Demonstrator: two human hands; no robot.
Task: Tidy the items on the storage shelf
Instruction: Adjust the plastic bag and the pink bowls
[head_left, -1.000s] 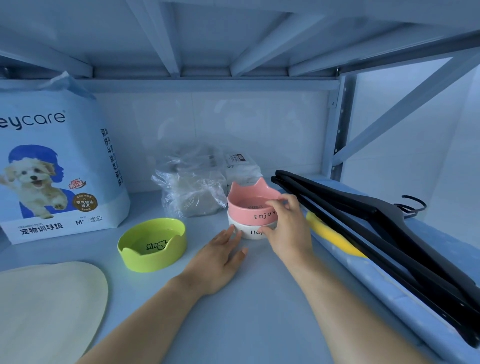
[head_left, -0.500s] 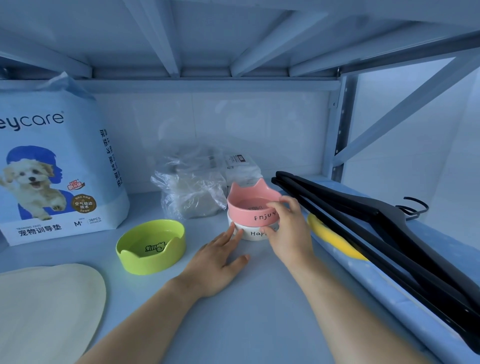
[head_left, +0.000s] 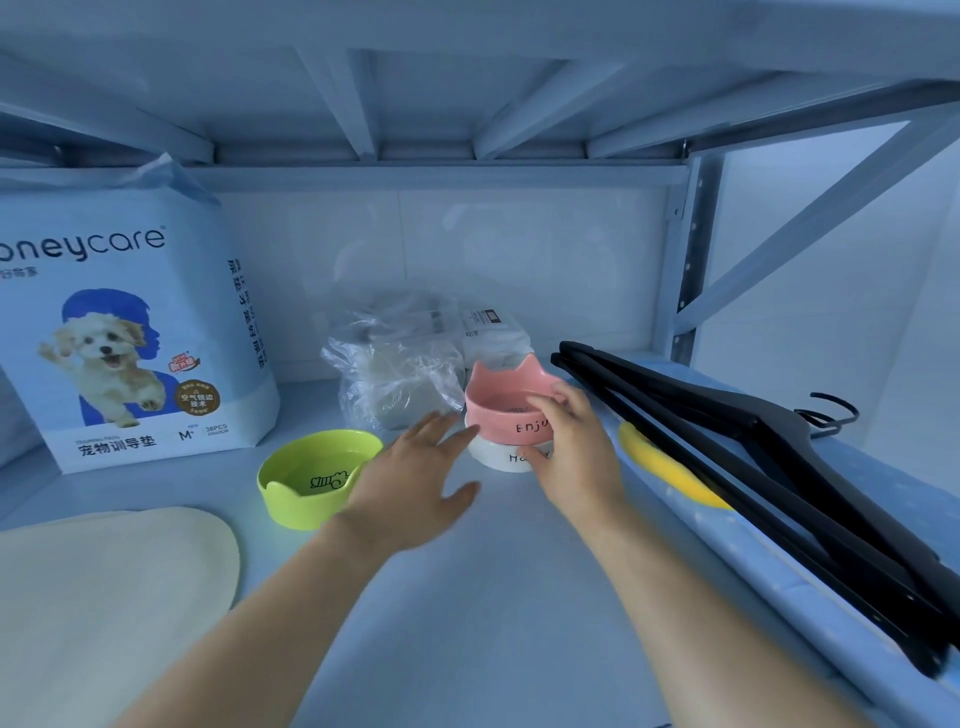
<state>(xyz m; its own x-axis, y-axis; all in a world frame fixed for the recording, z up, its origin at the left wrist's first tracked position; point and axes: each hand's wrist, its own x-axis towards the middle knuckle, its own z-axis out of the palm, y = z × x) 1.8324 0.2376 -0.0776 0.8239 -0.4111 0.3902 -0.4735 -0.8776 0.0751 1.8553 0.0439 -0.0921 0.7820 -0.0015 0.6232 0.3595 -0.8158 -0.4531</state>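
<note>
Three pet bowls stand on the shelf (head_left: 493, 597): a pink bowl (head_left: 498, 421) with cat-ear points and black lettering, stacked on a white bowl (head_left: 498, 460) mid-shelf, and a green bowl (head_left: 306, 483) to their left. The right hand (head_left: 576, 457) has its fingers grasping the pink rim. The left hand (head_left: 410, 478), blurred, is between the bowls, its fingers straight and released.

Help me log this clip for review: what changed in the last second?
The left hand, which lay flat on the shelf beside the white bowl, has lifted and shifted slightly left, fingers spread, blurred, now overlapping the green bowl in view. Unchanged: the right hand still pinches the rim of the pink bowl, stacked on the white one; nothing released.
</note>
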